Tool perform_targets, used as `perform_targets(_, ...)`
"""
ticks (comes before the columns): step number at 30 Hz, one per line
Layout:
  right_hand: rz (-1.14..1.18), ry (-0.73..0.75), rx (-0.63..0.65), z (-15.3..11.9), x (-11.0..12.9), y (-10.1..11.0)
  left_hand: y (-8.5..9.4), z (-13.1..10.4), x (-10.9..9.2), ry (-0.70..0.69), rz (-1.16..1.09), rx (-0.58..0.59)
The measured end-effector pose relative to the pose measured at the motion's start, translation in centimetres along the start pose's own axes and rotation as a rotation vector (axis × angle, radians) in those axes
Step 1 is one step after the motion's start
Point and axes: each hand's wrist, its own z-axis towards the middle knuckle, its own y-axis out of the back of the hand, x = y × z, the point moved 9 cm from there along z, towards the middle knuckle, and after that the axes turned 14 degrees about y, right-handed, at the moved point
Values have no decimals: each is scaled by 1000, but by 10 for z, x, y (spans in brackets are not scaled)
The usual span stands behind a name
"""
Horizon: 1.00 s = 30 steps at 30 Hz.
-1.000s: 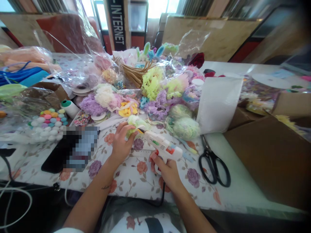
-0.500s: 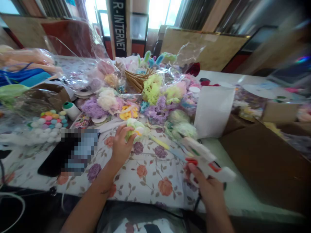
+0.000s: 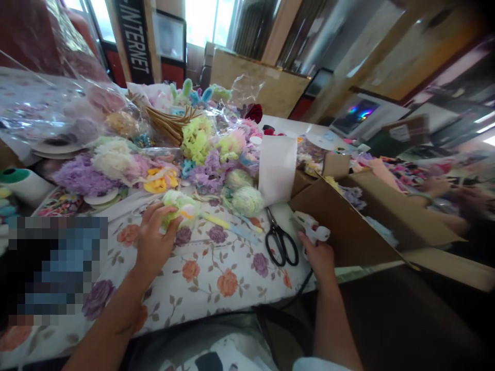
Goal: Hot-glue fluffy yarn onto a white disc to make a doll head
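Note:
My left hand (image 3: 155, 238) is closed round a small pale-green fluffy craft piece (image 3: 178, 202) with a white and orange spot on it, low over the flowered tablecloth (image 3: 204, 288). To its right lies a yellow and pale-blue strip (image 3: 219, 221); whether it joins the piece I cannot tell. My right hand (image 3: 319, 255) grips a white hot glue gun (image 3: 317, 232) beside the brown cardboard box (image 3: 344, 232). Just left of that hand, black-handled scissors (image 3: 281, 247) lie on the cloth with their points away from me.
Behind my hands are heaped purple yarn (image 3: 87, 172), pale-green yarn balls (image 3: 245, 200), brown stems (image 3: 170, 123) and clear plastic wrap (image 3: 96, 98). A white card (image 3: 276, 170) stands against the box. At far right another person's hand (image 3: 435, 185) is seen. A cord hangs below my right hand.
The view has turned to the right. My right hand has carried the glue gun away from the strip to the box, uncovering the scissors. My left hand still holds the fluffy piece.

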Motion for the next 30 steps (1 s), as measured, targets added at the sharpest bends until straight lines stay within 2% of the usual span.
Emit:
perform_targets(3,37,-56,45,5,0,-9,-1,0,1,2,-6,3)
perform_targets(5,32,-84,59,4,-2,-7,0,0,2,5,-7,-1)
perform_targets(9,-105,-62,83,-13,10,18,-1,0,7,58,-34,10)
perform_targets(10,-188,-55,55,-18,18,29,-2,0,10,84,-52,19)
perform_targets(12,-231,-13,-152,-27,47,55,-4,0,15,143,-108,46)
perform_targets(13,-166,53,-268,-30,69,63,-6,-1,18,176,-143,66)
perform_targets(14,-40,133,-306,-31,93,61,-8,-2,20,207,-183,91)
perform_targets(15,131,227,-264,-28,120,50,-10,-2,22,237,-229,118)
perform_targets(17,463,424,-9,-23,182,11,-15,-4,25,297,-335,169)
perform_targets(18,578,505,66,-21,211,-3,-17,-5,27,325,-393,186)
perform_targets(21,768,663,148,-12,273,-28,-23,-6,30,404,-534,238)
perform_targets(23,848,705,218,-4,297,-41,-28,-6,30,441,-589,286)
perform_targets(25,898,713,314,1,310,-54,-31,-6,30,467,-618,325)
perform_targets(30,1103,605,516,-6,313,-82,-32,-5,29,480,-628,338)
